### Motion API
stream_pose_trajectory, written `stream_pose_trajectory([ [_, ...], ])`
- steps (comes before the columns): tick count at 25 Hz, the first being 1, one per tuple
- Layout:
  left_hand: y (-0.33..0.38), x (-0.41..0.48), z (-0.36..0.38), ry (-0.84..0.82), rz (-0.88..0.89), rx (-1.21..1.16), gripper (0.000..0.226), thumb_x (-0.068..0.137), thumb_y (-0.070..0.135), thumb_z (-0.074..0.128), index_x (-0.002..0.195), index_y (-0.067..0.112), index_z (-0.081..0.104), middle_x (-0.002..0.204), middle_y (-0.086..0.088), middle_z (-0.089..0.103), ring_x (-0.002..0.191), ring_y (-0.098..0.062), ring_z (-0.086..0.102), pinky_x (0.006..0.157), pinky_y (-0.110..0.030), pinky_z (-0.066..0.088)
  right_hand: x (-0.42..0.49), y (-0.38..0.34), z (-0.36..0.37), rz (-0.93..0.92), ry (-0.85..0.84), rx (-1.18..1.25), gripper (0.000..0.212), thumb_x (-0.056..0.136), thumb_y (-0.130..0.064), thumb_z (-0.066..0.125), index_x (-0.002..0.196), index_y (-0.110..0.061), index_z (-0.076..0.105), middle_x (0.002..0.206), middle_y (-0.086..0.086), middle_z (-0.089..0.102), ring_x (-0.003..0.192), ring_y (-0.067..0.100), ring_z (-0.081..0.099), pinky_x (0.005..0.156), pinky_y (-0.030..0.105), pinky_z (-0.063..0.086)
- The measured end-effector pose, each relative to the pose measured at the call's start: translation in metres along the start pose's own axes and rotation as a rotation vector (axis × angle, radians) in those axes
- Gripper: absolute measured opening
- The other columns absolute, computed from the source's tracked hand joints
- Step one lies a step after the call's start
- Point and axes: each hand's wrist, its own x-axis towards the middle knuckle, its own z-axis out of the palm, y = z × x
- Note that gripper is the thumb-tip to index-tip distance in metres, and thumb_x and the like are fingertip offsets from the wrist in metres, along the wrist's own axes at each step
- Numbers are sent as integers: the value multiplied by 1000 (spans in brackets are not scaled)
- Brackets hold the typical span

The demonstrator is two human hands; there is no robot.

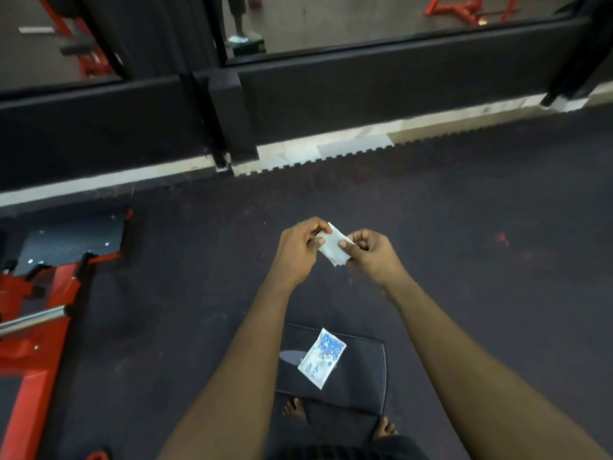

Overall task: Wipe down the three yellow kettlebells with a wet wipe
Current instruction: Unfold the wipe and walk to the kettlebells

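White folded wet wipe (pixel 332 247) pinched between left hand (pixel 298 250) and right hand (pixel 371 252), above its sachet (pixel 321 358); no kettlebells visible, wiping apparently unstarted.

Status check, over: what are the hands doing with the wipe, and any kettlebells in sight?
Left hand and right hand both pinch folded wet wipe. Empty sachet lies on black pad. No kettlebells in view.
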Motion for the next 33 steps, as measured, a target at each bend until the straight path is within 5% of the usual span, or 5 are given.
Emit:
stream_pose_trajectory([
  [6,28,16,-55,-8,50,19,35,87,-5,52,98,27,62,104,7,66,90,-7,64,74,-23,54,13,-55,13,-126,25,-44,19,83,-24,74,79,-6,67,80,17,71,71,22,64,74,44,56],
  [14,45,6,-89,74,-21,-16,57,81,-11,41,107,39,53,107,8,62,85,-13,66,65,-41,54,18,-88,38,-157,-101,11,25,95,-24,60,87,-1,65,72,9,66,67,16,59,65,31,50],
  [19,61,-23,-86,316,-60,48,28,89,2,52,95,29,55,92,8,61,73,-9,59,63,-25,49,15,-97,41,-259,-257,-39,18,93,-18,63,87,-3,67,67,4,67,61,11,59,59,27,48],
  [24,75,-73,-67,526,-190,108,35,86,-6,46,90,24,65,86,14,64,78,0,58,60,-7,40,-1,-92,39,-269,-506,-76,19,93,-26,63,89,-9,70,74,7,70,66,12,61,62,29,49],
  [33,89,-232,-43,919,-469,158,20,81,5,67,90,23,69,80,15,66,67,1,59,64,-9,42,-102,-56,93,-308,-962,-158,13,89,-19,67,78,-11,66,63,-4,64,57,4,56,55,19,44],
])
